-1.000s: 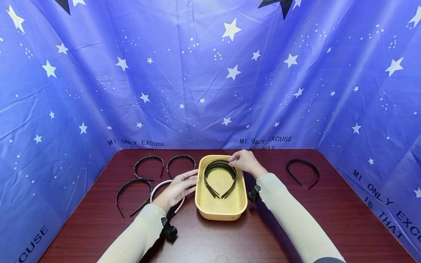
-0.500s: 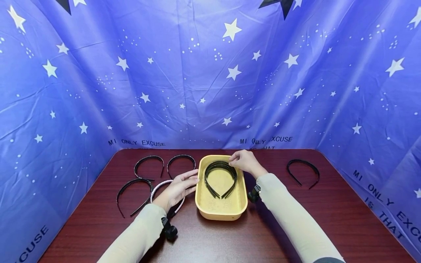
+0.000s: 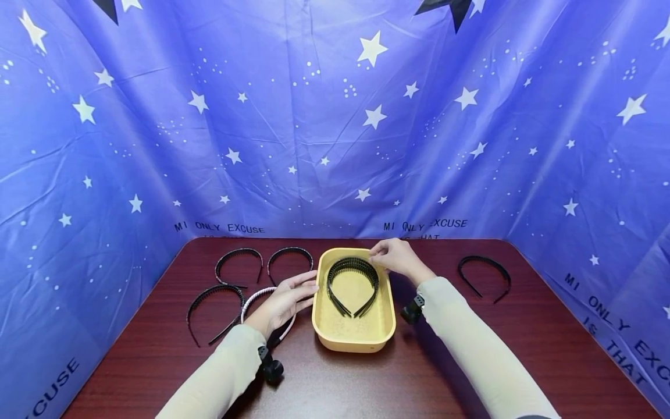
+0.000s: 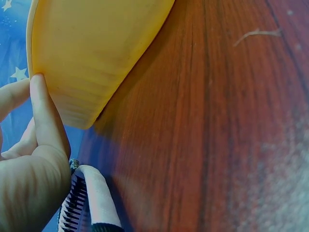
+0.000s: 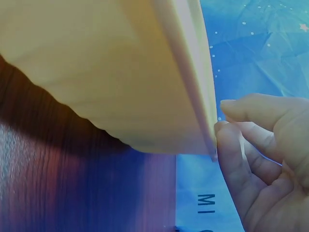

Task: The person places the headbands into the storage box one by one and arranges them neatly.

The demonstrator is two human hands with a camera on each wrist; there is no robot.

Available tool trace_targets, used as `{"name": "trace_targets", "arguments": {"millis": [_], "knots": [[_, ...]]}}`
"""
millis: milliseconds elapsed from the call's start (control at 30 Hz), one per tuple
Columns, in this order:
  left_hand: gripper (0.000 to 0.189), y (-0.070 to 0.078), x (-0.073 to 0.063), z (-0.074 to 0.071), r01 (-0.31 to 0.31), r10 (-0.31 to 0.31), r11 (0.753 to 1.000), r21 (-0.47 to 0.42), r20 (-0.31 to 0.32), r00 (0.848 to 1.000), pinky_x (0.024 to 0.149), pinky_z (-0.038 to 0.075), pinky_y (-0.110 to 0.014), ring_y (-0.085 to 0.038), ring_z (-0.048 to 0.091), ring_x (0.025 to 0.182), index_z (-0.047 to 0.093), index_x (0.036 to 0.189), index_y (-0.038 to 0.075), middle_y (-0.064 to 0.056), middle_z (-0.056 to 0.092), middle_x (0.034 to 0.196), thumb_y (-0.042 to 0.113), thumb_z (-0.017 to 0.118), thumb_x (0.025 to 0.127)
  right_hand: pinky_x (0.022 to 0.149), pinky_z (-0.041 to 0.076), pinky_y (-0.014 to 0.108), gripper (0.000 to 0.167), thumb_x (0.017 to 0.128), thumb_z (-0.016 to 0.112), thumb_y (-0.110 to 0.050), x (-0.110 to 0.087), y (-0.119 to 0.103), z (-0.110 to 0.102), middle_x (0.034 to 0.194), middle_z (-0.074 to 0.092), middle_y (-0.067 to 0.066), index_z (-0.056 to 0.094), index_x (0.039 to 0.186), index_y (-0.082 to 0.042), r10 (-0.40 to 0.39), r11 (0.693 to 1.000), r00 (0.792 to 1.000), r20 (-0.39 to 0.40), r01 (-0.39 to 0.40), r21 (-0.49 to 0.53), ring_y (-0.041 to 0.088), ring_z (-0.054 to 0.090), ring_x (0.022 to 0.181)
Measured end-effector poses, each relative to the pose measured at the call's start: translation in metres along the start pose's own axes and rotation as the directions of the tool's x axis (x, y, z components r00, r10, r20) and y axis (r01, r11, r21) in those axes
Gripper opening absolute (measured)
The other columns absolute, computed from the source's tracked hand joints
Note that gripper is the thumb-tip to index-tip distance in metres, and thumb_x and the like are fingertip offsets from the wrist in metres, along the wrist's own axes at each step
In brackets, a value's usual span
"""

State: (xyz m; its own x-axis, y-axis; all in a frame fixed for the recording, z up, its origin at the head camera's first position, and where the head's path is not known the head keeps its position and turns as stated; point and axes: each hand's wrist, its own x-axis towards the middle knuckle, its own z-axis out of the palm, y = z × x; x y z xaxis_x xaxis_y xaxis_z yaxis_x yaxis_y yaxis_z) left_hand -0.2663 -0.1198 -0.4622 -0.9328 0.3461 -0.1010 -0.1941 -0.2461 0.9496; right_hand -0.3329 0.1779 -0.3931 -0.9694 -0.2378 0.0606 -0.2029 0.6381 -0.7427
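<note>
Left fingers (image 3: 300,279), outstretched, touch the yellow tray (image 3: 353,334)

In the head view the light is bright, and the table (image 3: 324,381) gives back a soft glare close to me. A dark shadow lies beside my right sleeve (image 3: 471,337). The outermost stars (image 3: 32,30) look stretched. Both wrist views are dimmer and softer; in the right one, the yellow tray (image 5: 106,72) is dull except for its shining rim (image 5: 190,48).

An open-topped yellow tub (image 3: 353,345) holds nested black toothed headbands (image 3: 353,265), arches toward its far end.
</note>
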Motion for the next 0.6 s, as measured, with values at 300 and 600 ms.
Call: {"name": "trace_targets", "arguments": {"millis": [300, 600], "knots": [[0.059, 0.0, 0.0, 0.0, 0.001, -0.001, 1.0, 0.003, 0.0, 1.0, 0.102, 0.05, -0.036, -0.025, 0.057, 0.119, 0.038, 0.151, -0.002, -0.021, 0.052, 0.134, 0.002, 0.061, 0.097, 0.068, 0.062, 0.048, 0.019, 0.09, 0.073, -0.014, -0.006, 0.004, -0.019, 0.085, 0.072, 0.01, 0.074, 0.104, -0.001, -0.015, 1.0, 1.0, -0.016, 0.015, -0.008, 0.032, 0.07, 0.074], [0.059, 0.0, -0.001, 0.001, 0.001, -0.001, 1.0, 0.006, 0.002, 1.0, 0.101, 0.051, -0.034, -0.023, 0.058, 0.117, 0.038, 0.151, -0.001, -0.022, 0.052, 0.135, 0.002, 0.061, 0.097, 0.063, 0.062, 0.037, 0.024, 0.091, 0.074, -0.018, -0.014, 0.019, -0.046, 0.093, 0.072, 0.014, 0.073, 0.107, -0.001, 0.006, 0.999, 0.999, -0.045, -0.008, -0.044, 0.023, 0.069, 0.071]]}}
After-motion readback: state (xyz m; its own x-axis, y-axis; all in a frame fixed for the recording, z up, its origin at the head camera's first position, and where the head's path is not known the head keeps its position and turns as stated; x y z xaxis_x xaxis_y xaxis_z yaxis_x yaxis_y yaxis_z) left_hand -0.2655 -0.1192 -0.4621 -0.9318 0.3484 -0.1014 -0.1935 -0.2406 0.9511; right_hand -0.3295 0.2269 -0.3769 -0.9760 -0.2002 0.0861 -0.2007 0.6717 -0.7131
